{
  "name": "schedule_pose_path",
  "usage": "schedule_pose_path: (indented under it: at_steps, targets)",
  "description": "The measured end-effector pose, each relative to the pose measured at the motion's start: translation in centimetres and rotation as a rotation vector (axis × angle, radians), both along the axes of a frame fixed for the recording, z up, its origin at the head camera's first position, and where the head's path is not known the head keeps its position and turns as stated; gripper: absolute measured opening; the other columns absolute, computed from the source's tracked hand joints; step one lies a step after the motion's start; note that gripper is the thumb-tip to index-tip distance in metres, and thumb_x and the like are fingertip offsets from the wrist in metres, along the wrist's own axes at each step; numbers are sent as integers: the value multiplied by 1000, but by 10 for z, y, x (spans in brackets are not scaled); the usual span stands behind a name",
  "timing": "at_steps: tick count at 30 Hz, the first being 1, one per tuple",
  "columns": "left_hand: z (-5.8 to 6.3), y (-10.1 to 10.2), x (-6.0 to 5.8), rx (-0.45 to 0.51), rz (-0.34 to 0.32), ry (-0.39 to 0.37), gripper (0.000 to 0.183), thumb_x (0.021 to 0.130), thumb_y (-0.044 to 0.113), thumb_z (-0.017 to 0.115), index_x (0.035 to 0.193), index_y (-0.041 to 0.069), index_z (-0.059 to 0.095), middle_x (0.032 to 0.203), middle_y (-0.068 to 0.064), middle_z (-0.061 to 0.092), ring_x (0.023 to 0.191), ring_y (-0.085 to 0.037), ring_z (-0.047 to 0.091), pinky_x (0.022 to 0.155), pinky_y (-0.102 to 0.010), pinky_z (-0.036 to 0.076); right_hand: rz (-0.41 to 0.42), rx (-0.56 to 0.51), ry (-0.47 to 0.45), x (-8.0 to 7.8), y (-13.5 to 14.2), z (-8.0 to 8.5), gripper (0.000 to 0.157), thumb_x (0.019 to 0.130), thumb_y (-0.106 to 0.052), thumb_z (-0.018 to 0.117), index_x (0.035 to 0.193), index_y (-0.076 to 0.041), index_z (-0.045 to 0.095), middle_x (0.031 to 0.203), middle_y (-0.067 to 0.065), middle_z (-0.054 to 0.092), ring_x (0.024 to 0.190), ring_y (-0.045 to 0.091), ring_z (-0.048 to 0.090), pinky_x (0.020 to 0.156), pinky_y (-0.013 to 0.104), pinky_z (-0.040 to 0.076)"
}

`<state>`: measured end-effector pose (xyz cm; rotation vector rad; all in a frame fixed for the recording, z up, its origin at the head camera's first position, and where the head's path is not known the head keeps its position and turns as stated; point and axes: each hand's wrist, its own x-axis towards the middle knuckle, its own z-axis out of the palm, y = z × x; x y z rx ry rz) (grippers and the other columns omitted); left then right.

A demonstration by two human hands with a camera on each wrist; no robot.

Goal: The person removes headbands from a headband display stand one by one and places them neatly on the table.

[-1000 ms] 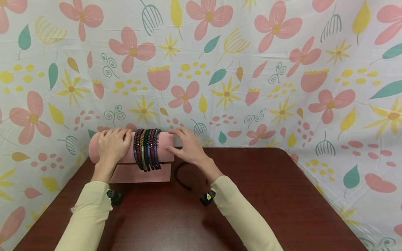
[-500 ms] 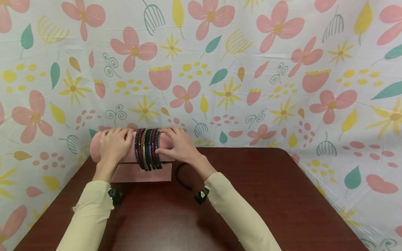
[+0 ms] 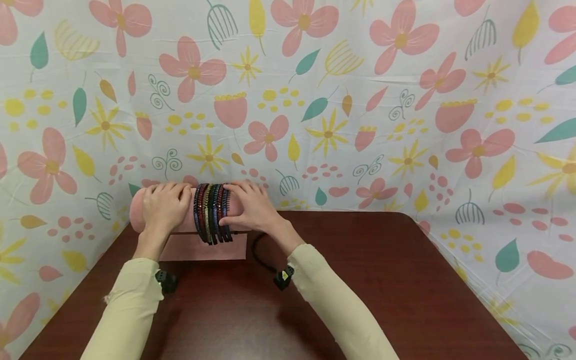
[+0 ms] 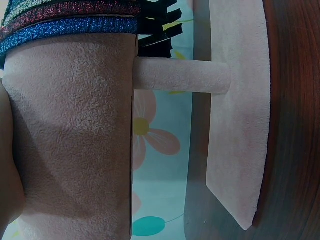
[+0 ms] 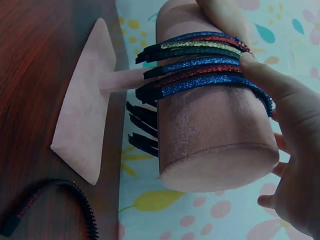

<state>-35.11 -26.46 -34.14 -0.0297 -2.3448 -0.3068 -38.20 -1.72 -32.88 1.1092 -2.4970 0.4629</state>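
Note:
A pink plush-covered headband stand (image 3: 202,248), a padded roll on a post and flat base, stands at the table's back left. Several glittery headbands (image 3: 210,212) in blue, red, gold and dark green sit side by side around the middle of its roll. My left hand (image 3: 164,207) grips the left part of the roll from above. My right hand (image 3: 256,207) curves around the roll's right part, its thumb touching the headbands (image 5: 200,80) in front. Its fingers go over the back, partly hidden. In the left wrist view, the bare roll (image 4: 75,135) lies beside the blue headband.
A loose dark headband (image 5: 37,192) with comb teeth lies on the table, right of the stand; my right wrist partly covers it in the head view. The brown table (image 3: 369,280) reaches back to a floral cloth (image 3: 342,145) hanging behind.
My right hand has moved left from the roll's right end onto the rightmost headbands, its thumb now against them. The left hand stays in place on the roll.

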Motion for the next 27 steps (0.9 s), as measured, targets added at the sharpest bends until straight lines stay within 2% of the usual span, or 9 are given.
schedule_pose_path:
  at_steps: [8, 15, 21, 27]
  targets:
    - [-1, -1, 0, 3, 2, -4, 44, 104, 36, 38, 113, 11, 73, 118, -13, 71, 114, -34, 62, 107, -53, 38, -21, 61, -55, -4, -4, -2, 100, 74, -67, 75, 156, -30, 30, 163, -7, 29, 151, 26, 26, 120, 63, 20]
    - [-1, 0, 0, 3, -3, -1, 44, 104, 36, 38, 113, 11, 73, 118, -14, 71, 114, -35, 63, 105, -54, 38, -21, 68, -92, -5, -4, -2, 100, 74, -64, 77, 155, -30, 29, 165, -9, 23, 155, 22, 17, 121, 64, 14]
    - [-1, 0, 0, 7, -7, 0, 44, 105, 35, 38, 113, 11, 73, 118, -14, 71, 113, -36, 63, 106, -54, 38, -15, 75, -46, -7, -2, -1, 98, 75, -64, 76, 154, -28, 30, 163, -4, 30, 152, 25, 26, 121, 64, 16]
    - [-1, 0, -1, 9, -10, 24, 43, 104, 35, 39, 112, 10, 74, 117, -14, 71, 112, -36, 63, 105, -54, 39, -10, 89, -7, -9, 3, -1, 94, 77, -64, 74, 153, -28, 33, 157, -3, 35, 142, 25, 39, 120, 60, 22]
